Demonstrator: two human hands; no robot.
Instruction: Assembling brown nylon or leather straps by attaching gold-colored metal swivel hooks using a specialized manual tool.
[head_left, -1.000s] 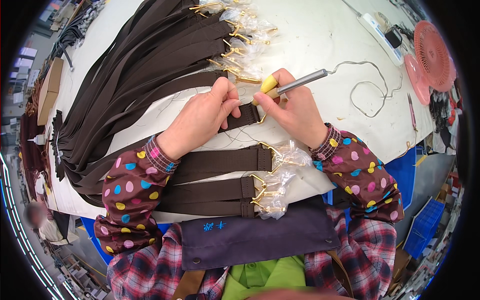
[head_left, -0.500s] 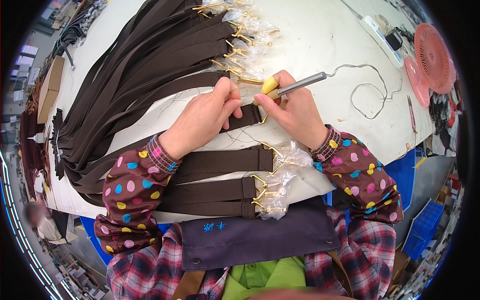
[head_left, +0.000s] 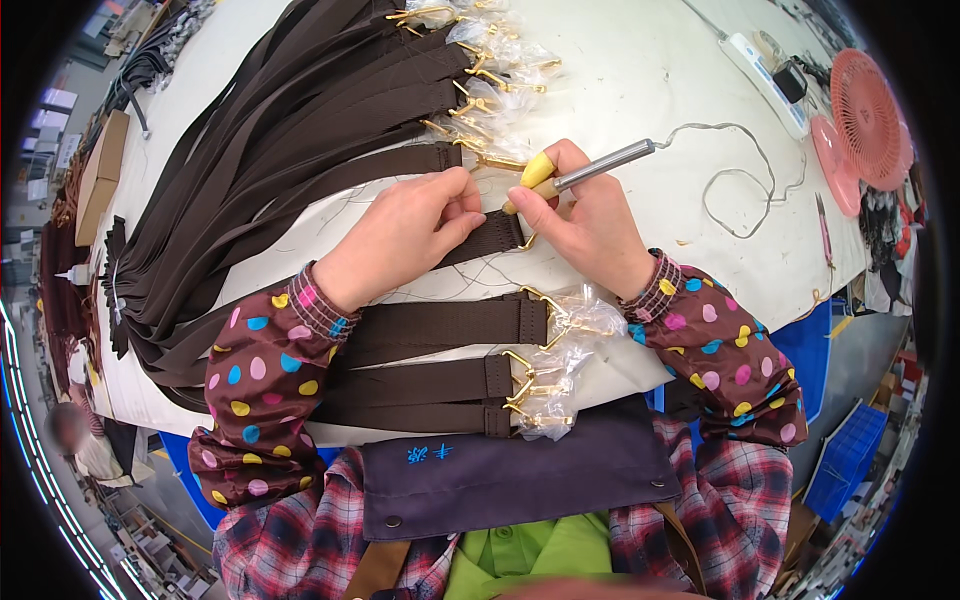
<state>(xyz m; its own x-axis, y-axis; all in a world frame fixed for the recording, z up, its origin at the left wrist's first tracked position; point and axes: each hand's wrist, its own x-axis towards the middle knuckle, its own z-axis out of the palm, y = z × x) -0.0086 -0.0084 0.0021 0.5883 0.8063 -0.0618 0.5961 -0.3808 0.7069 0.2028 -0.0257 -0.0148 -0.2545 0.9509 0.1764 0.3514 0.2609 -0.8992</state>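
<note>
My right hand [head_left: 603,222], a yellow cover on one finger, grips a corded pen-shaped tool [head_left: 610,161] with a grey metal shaft, like a soldering iron. Its front end points toward the stitched end of a dark brown webbing strap [head_left: 494,236] with a gold metal fitting. Beside it, the closed fingertips of my left hand [head_left: 400,236] pinch at the strap's upper edge; whatever is between them, perhaps a thread, is too small to make out. Loose dark threads lie around the strap. Nearer me rest more brown straps [head_left: 440,328], with gold hooks in clear plastic [head_left: 548,400].
A thick bundle of brown straps [head_left: 290,110] spreads over the left of the pale tabletop [head_left: 640,90]. The tool's grey cord [head_left: 738,128] loops to the right. Beyond are a white power strip [head_left: 765,85], a pink fan [head_left: 866,120] and thin pink-handled tweezers [head_left: 824,230].
My left fingertips have shifted slightly down and right, closer against the strap's edge. My right hand and its tool have hardly moved.
</note>
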